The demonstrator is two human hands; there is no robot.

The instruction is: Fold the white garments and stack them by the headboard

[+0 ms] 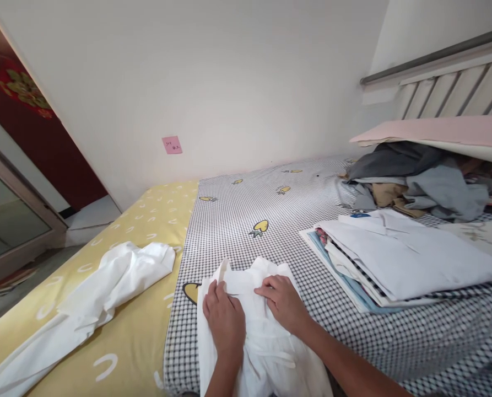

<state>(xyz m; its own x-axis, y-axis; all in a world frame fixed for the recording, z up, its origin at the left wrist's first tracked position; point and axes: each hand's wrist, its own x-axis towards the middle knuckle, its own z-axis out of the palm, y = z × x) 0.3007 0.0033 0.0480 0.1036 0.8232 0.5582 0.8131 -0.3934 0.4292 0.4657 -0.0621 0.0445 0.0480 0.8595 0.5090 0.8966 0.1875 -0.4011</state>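
Directly in front of me, a white dress [266,336] lies on the checked bedding, gathered at the waist with a thin band across it. My left hand [225,317] rests on its upper left part, fingers bent and pressed together on the fabric beside the neckline. Near the right side of the neckline, my right hand [285,300] pinches the cloth between thumb and forefinger. The cloth under both palms is hidden, and the lower end of the dress runs out of view.
A pile of folded clothes [411,259], a white shirt on top, lies to the right. Behind it are crumpled grey and brown clothes [427,176] beneath a pink board [436,131]. A loose white garment [117,275] stretches over the yellow bedding [142,342] at left. A wall [229,82] stands behind.
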